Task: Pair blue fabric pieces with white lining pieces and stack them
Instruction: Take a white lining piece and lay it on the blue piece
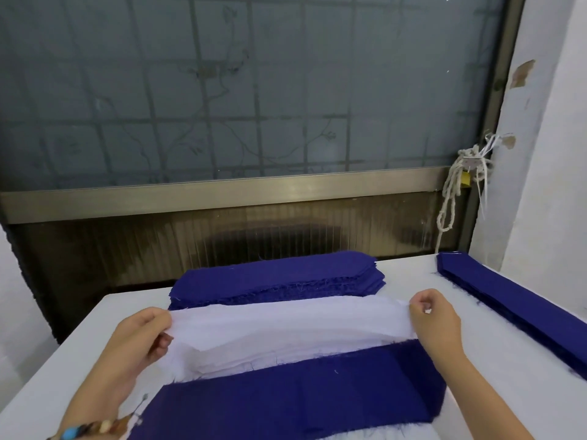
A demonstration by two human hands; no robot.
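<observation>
**Status.** Pairing is in progress. Both hands hold one white lining piece (286,319) by its short ends, raised slightly above the white lining stack (228,360) in the middle of the tabletop (495,392). The left hand (143,338) pinches the left end between thumb and curled fingers. The right hand (435,319) pinches the right end in the same way. Each grip is clamped on the piece.

**Done.** The near blue piece (301,395) lies flat at the near edge. A white margin shows beneath its near side, which suggests a paired stack has been started.

**Left.** A thick far blue stack (276,281) sits just beyond the lining stack. A right blue stack (514,300) of long strips lies along the right edge, well apart. Many pieces appear to be unpaired.

**Materials.** The lining is thin, limp and faintly translucent, and it sags between the hands. The blue fabric is a heavier, matte woven cloth with frayed raw edges and loose threads. All pieces are long bands, and the far stack shows angled corners at its right end.
</observation>
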